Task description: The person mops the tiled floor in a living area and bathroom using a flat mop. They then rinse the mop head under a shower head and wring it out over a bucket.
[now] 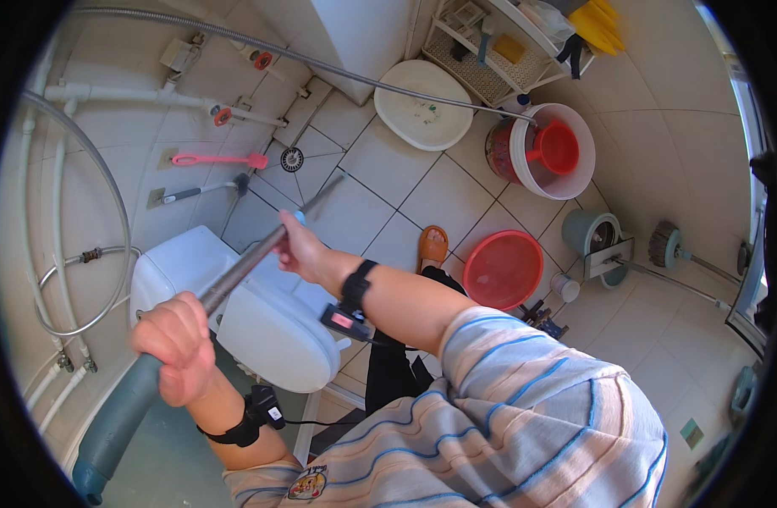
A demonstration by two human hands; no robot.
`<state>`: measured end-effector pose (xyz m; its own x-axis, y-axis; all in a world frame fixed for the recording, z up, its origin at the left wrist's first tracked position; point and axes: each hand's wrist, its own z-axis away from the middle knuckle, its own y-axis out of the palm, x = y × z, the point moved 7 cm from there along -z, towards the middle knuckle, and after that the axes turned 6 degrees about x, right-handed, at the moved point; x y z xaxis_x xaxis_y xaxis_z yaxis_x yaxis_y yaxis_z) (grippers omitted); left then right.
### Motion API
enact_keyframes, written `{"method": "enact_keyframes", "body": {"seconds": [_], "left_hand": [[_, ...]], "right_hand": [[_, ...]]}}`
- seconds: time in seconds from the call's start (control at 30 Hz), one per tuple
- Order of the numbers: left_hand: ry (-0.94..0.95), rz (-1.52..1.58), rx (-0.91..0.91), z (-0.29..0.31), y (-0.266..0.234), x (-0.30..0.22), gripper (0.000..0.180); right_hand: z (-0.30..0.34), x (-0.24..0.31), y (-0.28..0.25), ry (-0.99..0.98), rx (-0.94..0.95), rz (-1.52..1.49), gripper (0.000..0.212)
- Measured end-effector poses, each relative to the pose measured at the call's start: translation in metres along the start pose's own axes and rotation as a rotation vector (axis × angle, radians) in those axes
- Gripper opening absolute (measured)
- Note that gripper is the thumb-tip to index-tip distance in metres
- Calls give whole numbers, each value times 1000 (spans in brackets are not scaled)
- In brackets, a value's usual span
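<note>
A long grey pole [243,269] runs slantwise over the toilet, with a thick blue-grey end [122,419] at the lower left and a light blue collar [300,218] near its far part. My left hand [179,343] is wrapped round the pole next to the thick end. Farther along, my right hand [300,250] grips it just below the collar. The pole's thin tip [341,175] reaches over the floor tiles; whether it touches them I cannot tell. Beneath my arms stands the white toilet [278,343], its lid down.
A floor drain [292,159] lies beyond the toilet. Pink [219,159] and grey [198,193] brushes hang on the left wall. Around the floor stand a white basin [388,114], a bucket [590,135] holding a red dipper [555,148], and a red basin [500,269]. A hose [321,61] crosses above.
</note>
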<state>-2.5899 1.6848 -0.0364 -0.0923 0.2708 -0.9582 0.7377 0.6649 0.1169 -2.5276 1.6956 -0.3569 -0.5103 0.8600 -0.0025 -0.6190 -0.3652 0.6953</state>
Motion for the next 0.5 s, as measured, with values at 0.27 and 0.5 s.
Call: {"method": "enact_keyframes", "body": {"seconds": [0.27, 0.5], "left_hand": [[-51, 270, 195, -50, 89, 23, 36], [-105, 335, 373, -96, 193, 47, 31]], "right_hand": [[149, 69, -86, -181, -258, 892, 53], [296, 162, -14, -1095, -347, 1422, 39]]}}
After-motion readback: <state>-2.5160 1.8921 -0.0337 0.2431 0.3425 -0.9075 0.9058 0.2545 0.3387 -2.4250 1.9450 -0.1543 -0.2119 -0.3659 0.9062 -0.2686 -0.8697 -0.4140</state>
